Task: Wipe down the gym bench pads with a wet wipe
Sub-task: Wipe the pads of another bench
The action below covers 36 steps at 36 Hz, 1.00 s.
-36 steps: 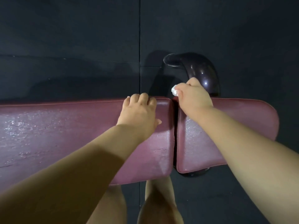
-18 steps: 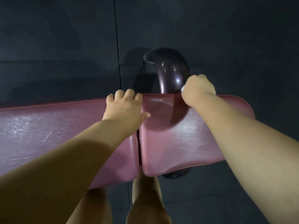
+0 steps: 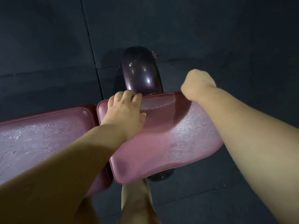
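Note:
Two maroon bench pads lie end to end: a long back pad (image 3: 40,135) at left and a shorter seat pad (image 3: 161,143) at right, both streaked with wet sheen. My left hand (image 3: 124,110) rests on the seat pad's far left corner, with its fingers curled over the far edge. My right hand (image 3: 197,86) is bunched in a fist at the far right edge of the seat pad. The wet wipe that showed white in its fingers earlier is hidden inside the fist now.
A glossy dark curved frame tube (image 3: 140,73) rises behind the seat pad, just beyond my left fingers. Dark rubber floor mats (image 3: 226,38) surround the bench. My bare legs (image 3: 137,204) stand close against the near side, below the gap between the pads.
My left hand crossed the gap from the end of the long pad onto the seat pad. My right hand slid rightward along the seat pad's far edge, and the wipe went out of sight.

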{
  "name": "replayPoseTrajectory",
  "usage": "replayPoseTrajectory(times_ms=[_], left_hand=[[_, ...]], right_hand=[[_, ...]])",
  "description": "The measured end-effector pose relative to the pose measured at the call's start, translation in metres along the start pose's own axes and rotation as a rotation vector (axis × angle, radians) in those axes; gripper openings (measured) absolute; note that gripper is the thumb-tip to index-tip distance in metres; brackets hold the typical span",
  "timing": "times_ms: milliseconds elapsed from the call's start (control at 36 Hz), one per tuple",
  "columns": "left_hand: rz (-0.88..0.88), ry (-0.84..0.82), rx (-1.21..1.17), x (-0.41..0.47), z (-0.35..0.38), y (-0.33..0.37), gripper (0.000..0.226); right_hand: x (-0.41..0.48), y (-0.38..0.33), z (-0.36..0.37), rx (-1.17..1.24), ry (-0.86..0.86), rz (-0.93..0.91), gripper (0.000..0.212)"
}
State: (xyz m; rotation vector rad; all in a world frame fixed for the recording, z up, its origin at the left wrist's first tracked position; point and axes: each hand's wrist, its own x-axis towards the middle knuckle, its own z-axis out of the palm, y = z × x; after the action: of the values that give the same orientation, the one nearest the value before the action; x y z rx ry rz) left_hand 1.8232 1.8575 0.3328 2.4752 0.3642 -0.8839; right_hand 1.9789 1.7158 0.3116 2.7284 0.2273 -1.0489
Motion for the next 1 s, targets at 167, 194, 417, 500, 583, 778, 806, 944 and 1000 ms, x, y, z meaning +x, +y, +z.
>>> replayPoseTrajectory(times_ms=[167,194,417,500,583,778,806,944,1000], left_hand=[[0.026,-0.013,0.042,0.011,0.006,0.025,0.067],[0.015,-0.016,0.043,0.011,0.006,0.025,0.066],[-0.016,-0.018,0.027,0.01,0.007,0.038,0.061],[0.042,0.019,0.015,0.004,0.012,0.046,0.059],[0.12,0.019,0.07,-0.002,0.017,0.06,0.067],[0.2,-0.041,0.227,-0.008,0.031,0.084,0.079],[0.202,-0.042,0.252,-0.009,0.033,0.085,0.081],[0.218,-0.061,0.308,-0.012,0.038,0.085,0.083],[0.208,-0.075,0.309,-0.012,0.039,0.086,0.082]], right_hand=[[-0.003,0.012,0.011,0.002,0.012,-0.287,0.028],[0.001,0.023,0.011,0.005,0.043,-0.221,0.027],[-0.014,0.114,0.022,0.356,0.032,0.198,0.026],[-0.029,0.115,0.028,0.418,0.099,0.223,0.028],[-0.028,0.119,0.034,0.468,0.1,0.286,0.026],[-0.043,0.147,0.069,0.486,0.109,0.432,0.028],[-0.051,0.152,0.078,0.516,0.086,0.472,0.029],[-0.101,0.16,0.119,0.758,-0.079,0.632,0.036],[-0.115,0.155,0.131,0.934,-0.061,0.677,0.039]])
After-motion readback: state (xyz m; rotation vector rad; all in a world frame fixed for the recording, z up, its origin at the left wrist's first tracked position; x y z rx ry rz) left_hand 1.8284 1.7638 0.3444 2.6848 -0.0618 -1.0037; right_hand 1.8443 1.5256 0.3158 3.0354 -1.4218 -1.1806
